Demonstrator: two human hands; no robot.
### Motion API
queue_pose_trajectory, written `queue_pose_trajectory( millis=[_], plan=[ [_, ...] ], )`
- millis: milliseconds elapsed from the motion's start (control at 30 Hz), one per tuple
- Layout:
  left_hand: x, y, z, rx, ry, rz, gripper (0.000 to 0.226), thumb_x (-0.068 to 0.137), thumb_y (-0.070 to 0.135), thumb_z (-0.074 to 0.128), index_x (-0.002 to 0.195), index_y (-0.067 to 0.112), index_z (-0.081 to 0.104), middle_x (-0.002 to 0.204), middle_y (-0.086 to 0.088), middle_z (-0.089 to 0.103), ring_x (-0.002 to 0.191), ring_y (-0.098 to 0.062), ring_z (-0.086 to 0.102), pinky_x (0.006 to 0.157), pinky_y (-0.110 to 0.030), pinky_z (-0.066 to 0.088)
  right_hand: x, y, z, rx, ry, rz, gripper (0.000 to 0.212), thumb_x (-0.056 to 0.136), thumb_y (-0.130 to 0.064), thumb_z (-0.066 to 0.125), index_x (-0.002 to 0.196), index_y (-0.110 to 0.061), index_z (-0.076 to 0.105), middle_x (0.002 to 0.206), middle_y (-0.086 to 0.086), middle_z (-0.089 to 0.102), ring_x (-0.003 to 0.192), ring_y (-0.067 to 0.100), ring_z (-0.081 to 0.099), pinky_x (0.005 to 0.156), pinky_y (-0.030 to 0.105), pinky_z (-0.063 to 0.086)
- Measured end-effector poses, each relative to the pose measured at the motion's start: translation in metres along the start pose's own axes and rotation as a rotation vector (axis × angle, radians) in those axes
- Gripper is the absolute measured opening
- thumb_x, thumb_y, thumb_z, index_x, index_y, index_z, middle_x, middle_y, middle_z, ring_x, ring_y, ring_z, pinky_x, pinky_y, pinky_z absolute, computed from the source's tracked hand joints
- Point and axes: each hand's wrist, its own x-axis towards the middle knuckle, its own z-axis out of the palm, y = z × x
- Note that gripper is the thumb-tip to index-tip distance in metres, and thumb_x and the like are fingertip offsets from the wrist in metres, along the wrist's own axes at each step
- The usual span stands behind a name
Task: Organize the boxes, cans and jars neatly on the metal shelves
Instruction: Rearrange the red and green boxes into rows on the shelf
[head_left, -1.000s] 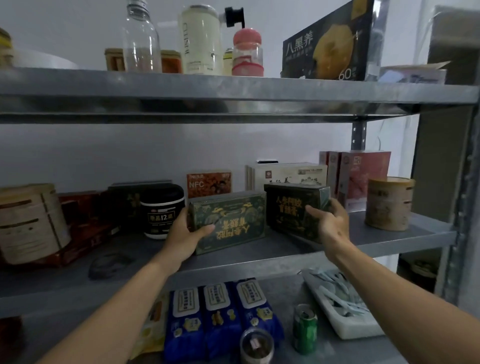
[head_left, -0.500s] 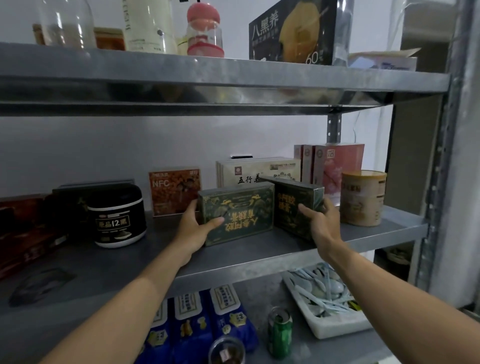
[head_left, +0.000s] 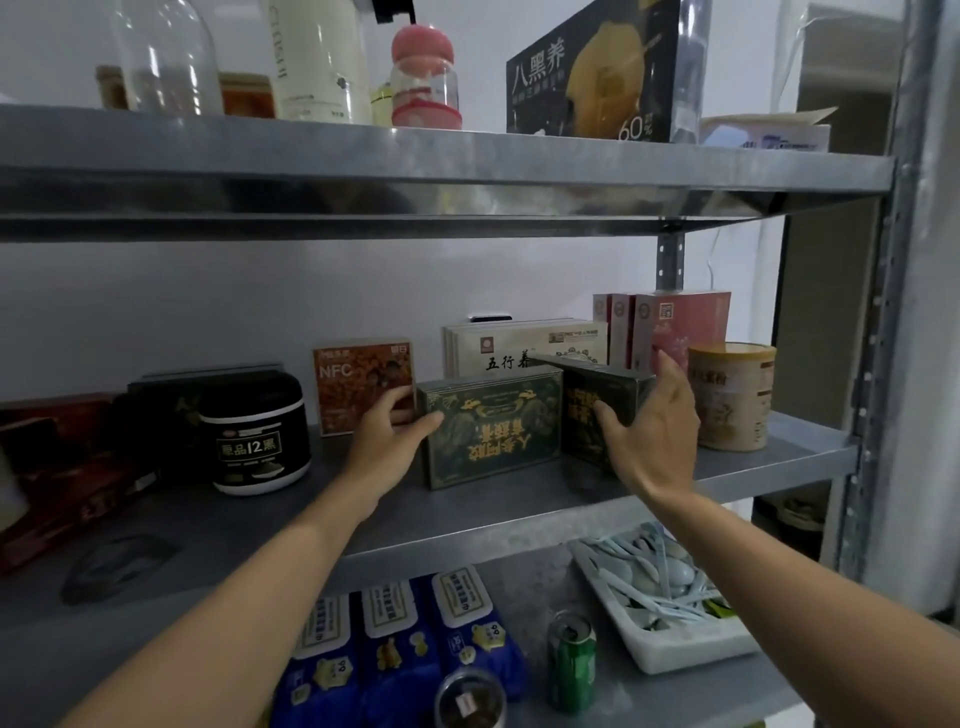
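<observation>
Gripping the left end of the green box (head_left: 493, 434), the left hand (head_left: 387, 441) lays its thumb across the front face and tucks its fingers behind the edge. The right hand (head_left: 654, 431) grasps the dark box (head_left: 605, 400) from the opposite side, with its thumb on the front and its fingers wrapped over the right end. Both boxes stand on the middle shelf (head_left: 467, 512) between the two hands, touching at their inner edges. The green box faces forward and the dark box is turned at an angle.

Just behind the left hand's fingers stands an orange box (head_left: 363, 384), and further left a black jar (head_left: 254, 431). Behind the held boxes, white boxes (head_left: 524, 348) lean by the wall. Pink boxes (head_left: 680, 322) rise behind the right hand, and a beige can (head_left: 732, 395) stands just to its right.

Above the hands, the top shelf (head_left: 415, 156) carries bottles, a pink-capped jar (head_left: 426, 83) and a black carton (head_left: 592, 73). Below the forearms lie blue packs (head_left: 395, 639), a green can (head_left: 571, 660) and a white tray (head_left: 691, 657) of pale spoons.
</observation>
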Motion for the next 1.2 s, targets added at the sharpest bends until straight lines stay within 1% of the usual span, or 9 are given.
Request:
queue_pose_trajectory(
  millis=[100,233,333,500,667,800,900,1000,1200],
  plan=[
    [-0.006,0.008,-0.021,0.036,-0.004,0.024,0.047,0.089,0.032,0.066,0.133,0.021,0.050,0.117,0.001,0.061,0.100,-0.007,0.058,0.080,-0.018,0.042,-0.006,-0.037,-0.003,-0.047,-0.001,-0.264,0.076,0.088,-0.036,0.067,0.148,-0.008,0.030,0.153,0.015,0.033,0.143,0.030,0.026,0.119,0.042,0.018],
    [-0.018,0.013,-0.061,0.157,0.030,0.064,0.051,0.091,0.036,0.064,0.138,0.022,0.048,0.127,0.002,0.057,0.113,-0.011,0.055,0.093,-0.025,0.041,-0.017,-0.099,0.005,-0.028,-0.122,-0.506,0.070,0.088,-0.038,0.064,0.147,-0.014,0.035,0.154,0.010,0.033,0.142,0.028,0.030,0.115,0.049,0.029],
    [-0.026,0.012,-0.097,0.307,0.083,0.122,0.047,0.091,0.037,0.063,0.135,0.023,0.052,0.132,0.004,0.056,0.121,-0.013,0.052,0.103,-0.032,0.041,-0.031,-0.143,0.015,-0.052,-0.276,-0.603,0.070,0.090,-0.043,0.060,0.150,-0.019,0.031,0.156,0.006,0.030,0.143,0.027,0.028,0.116,0.047,0.029],
    [-0.038,0.003,-0.159,0.571,0.197,0.092,0.047,0.093,0.038,0.059,0.137,0.024,0.050,0.135,-0.002,0.054,0.122,-0.022,0.051,0.099,-0.034,0.043,-0.057,-0.190,0.038,-0.058,-0.436,-0.684,0.070,0.091,-0.051,0.055,0.149,-0.023,0.027,0.156,0.007,0.026,0.142,0.029,0.028,0.116,0.044,0.027],
    [-0.053,-0.017,-0.208,0.772,0.227,0.009,0.058,0.093,0.048,0.054,0.144,0.027,0.041,0.142,-0.004,0.047,0.128,-0.026,0.045,0.101,-0.043,0.044,-0.082,-0.219,0.066,-0.032,-0.569,-0.625,0.075,0.092,-0.052,0.053,0.153,-0.025,0.019,0.158,0.003,0.024,0.142,0.027,0.028,0.111,0.042,0.034],
    [-0.067,-0.040,-0.229,0.760,0.217,-0.018,0.062,0.092,0.048,0.055,0.147,0.026,0.037,0.144,-0.004,0.045,0.129,-0.024,0.044,0.103,-0.040,0.042,-0.103,-0.236,0.099,0.135,-0.689,-0.444,0.074,0.091,-0.048,0.060,0.151,-0.028,0.022,0.156,0.001,0.030,0.142,0.026,0.028,0.109,0.041,0.034],
    [-0.071,-0.056,-0.243,0.804,0.181,-0.008,0.062,0.094,0.044,0.055,0.149,0.026,0.034,0.145,-0.004,0.044,0.130,-0.023,0.040,0.104,-0.038,0.039,-0.117,-0.246,0.126,0.331,-0.731,-0.249,0.083,0.084,-0.044,0.071,0.150,-0.030,0.024,0.150,0.003,0.038,0.139,0.027,0.034,0.108,0.038,0.034],
    [-0.068,-0.070,-0.255,0.899,0.107,0.013,0.063,0.094,0.042,0.054,0.150,0.027,0.030,0.147,-0.003,0.040,0.133,-0.022,0.035,0.107,-0.036,0.036,-0.127,-0.253,0.160,0.439,-0.693,-0.103,0.107,0.061,-0.062,0.078,0.148,-0.033,0.023,0.142,0.007,0.043,0.130,0.029,0.043,0.107,0.046,0.042],
    [-0.036,-0.094,-0.263,1.113,0.000,0.090,0.062,0.095,0.043,0.050,0.151,0.031,0.027,0.150,-0.002,0.038,0.134,-0.021,0.033,0.107,-0.037,0.034,-0.130,-0.267,0.206,0.481,-0.611,-0.007,0.128,0.061,-0.049,0.088,0.155,-0.029,0.003,0.149,0.015,0.031,0.135,0.035,0.036,0.111,0.045,0.036]
  ],
)
